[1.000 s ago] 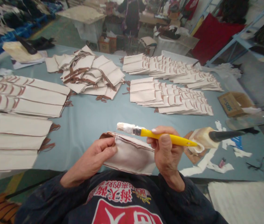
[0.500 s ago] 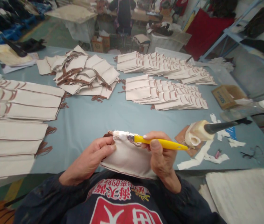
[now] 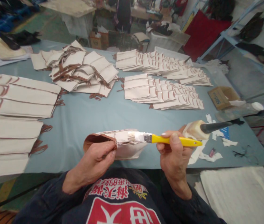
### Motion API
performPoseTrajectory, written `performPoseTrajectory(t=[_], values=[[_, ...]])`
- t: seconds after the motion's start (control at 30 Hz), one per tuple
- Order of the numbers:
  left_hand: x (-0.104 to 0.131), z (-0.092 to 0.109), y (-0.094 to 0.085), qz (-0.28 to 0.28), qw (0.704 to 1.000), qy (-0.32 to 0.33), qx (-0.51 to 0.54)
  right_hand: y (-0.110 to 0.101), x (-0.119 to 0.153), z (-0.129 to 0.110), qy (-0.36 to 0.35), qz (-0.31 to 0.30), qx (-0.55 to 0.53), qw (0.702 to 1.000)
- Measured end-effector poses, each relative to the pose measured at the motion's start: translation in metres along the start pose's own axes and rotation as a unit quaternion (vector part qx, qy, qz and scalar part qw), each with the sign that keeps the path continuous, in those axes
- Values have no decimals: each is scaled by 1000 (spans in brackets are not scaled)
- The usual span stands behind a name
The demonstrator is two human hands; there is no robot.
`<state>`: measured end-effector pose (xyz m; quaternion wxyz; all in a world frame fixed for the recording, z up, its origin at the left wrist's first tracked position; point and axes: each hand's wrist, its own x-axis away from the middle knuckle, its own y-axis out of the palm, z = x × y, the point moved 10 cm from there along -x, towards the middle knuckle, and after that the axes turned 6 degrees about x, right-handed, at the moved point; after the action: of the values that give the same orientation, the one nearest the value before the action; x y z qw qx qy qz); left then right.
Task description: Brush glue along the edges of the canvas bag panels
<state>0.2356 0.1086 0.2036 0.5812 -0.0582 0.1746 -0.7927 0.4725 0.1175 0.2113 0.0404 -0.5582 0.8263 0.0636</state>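
Note:
A cream fabric pouch (image 3: 129, 151) with a brown lining is held at the table's front edge, its mouth gaping toward the left. My left hand (image 3: 101, 161) pinches the pouch's edge near that opening. In my right hand (image 3: 175, 155) is a paintbrush (image 3: 176, 140) with a yellow handle, gripped between thumb and fingers. White paste coats its bristles, which lie over the pouch's upper side. Just beyond my right hand stands a stained cream container (image 3: 194, 130) with a dark-handled tool (image 3: 216, 126) on it.
Neat rows of cream pieces lie at the left (image 3: 17, 105) and far right (image 3: 162, 90); a loose heap (image 3: 82, 68) sits between them. White scraps (image 3: 230, 142), a clear bottle (image 3: 239, 111) and a cardboard box (image 3: 223, 97) are on the right. A person (image 3: 123, 15) stands far back.
The pouch has turned and opened, showing its brown inside. My right hand and the brush have moved right; my left hand has shifted its hold to the opening's edge.

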Motion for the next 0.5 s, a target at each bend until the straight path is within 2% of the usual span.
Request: performPoseTrajectory(t=[0.07, 0.1, 0.17, 0.33, 0.5], values=[[6, 17, 6, -6, 985, 132, -107, -2, 2, -1, 20, 3, 6, 1000], [9, 21, 9, -3, 973, 178, -148, -1, 3, -2, 29, 0, 8, 1000], [15, 22, 12, 7, 953, 222, -206, 4, 5, -3, 41, -12, 14, 999], [17, 20, 12, 22, 934, 241, -262, 23, 12, -1, 55, -39, 47, 997], [18, 21, 6, 46, 936, 247, -248, 44, 22, 7, 87, -119, 57, 988]])
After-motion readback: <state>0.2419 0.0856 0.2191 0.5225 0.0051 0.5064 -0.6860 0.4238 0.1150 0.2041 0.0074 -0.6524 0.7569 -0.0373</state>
